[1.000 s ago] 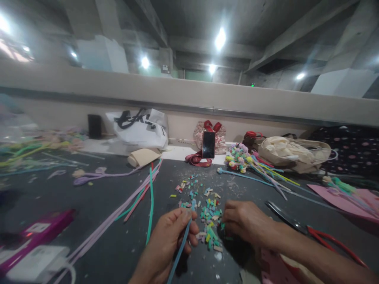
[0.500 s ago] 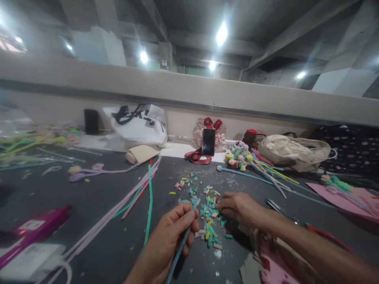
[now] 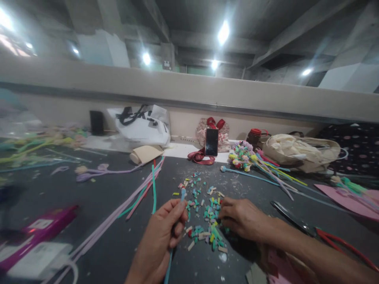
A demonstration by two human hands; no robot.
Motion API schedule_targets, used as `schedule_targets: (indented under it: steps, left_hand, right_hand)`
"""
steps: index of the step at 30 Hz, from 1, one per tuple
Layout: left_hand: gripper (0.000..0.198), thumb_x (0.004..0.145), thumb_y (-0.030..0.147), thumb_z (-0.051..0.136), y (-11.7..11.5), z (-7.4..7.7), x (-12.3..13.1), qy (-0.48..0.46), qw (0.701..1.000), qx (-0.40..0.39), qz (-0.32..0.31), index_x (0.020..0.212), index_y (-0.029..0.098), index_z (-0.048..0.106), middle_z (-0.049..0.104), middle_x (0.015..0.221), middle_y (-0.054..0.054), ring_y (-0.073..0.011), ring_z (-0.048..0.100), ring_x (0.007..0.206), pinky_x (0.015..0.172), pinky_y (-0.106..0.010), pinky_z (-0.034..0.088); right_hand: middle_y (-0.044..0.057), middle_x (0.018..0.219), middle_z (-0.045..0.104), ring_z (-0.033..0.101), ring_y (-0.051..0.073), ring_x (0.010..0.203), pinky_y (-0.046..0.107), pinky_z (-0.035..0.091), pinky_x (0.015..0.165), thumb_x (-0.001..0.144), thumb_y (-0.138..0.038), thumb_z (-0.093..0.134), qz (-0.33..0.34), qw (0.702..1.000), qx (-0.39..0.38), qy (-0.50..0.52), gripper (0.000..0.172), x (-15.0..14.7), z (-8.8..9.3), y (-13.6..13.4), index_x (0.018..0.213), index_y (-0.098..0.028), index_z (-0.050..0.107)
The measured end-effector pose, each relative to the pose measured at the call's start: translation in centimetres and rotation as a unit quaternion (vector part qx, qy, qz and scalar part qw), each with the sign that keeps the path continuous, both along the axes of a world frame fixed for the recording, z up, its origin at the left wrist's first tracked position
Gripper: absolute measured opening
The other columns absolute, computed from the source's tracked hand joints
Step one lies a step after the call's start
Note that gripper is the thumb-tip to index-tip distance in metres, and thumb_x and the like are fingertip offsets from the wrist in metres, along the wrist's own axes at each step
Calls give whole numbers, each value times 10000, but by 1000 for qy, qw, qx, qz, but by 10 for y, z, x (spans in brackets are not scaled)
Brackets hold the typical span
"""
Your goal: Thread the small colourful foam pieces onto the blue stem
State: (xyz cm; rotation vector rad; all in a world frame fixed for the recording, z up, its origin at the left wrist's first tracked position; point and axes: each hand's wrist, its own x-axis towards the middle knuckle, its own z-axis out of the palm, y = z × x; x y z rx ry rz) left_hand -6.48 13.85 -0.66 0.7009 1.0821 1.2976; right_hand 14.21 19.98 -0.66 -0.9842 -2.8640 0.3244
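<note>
My left hand (image 3: 161,238) is closed around a thin blue pipe cleaner (image 3: 182,194), whose tip sticks up above my fingers while its tail runs down past my wrist. My right hand (image 3: 241,217) rests on the dark table (image 3: 89,205) with its fingers curled, their tips in a heap of small coloured foam bits (image 3: 204,215). What those fingertips pinch, if anything, is too small to tell. The two hands lie close together on either side of the heap.
Long lilac, green and red pipe cleaners (image 3: 142,191) lie to the left. Red-handled scissors (image 3: 310,230) lie to the right, by pink paper (image 3: 346,195). At the back stand a phone (image 3: 211,142), a white bag (image 3: 142,126), a cream bag (image 3: 299,152) and finished pipe-cleaner flowers (image 3: 245,156). A magenta box (image 3: 44,227) lies front left.
My left hand has shifted left and raised the blue pipe cleaner, so its tip now stands higher above my fingers. My right hand has stayed at the heap, fingers moving among the bits.
</note>
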Motion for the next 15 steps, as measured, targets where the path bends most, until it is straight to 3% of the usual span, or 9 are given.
schedule_targets:
  steps: [10, 15]
  left_hand:
    - [236, 655, 365, 598, 3, 1, -10, -11, 992, 32, 119, 644, 159, 481, 458, 562, 67, 2, 263, 366, 290, -97, 144]
    - [228, 626, 352, 605, 1, 5, -8, -26, 992, 14, 123, 655, 154, 494, 469, 545, 62, 4, 258, 353, 298, -104, 143]
  right_hand:
    - [34, 772, 612, 560, 132, 706, 202, 385, 628, 805, -166, 418, -46, 997, 10, 60, 179, -14, -2, 25, 814, -175, 597]
    - [35, 810, 661, 593, 136, 702, 199, 387, 603, 814, -193, 406, -64, 996, 23, 50, 223, -31, 0, 40, 906, -192, 609]
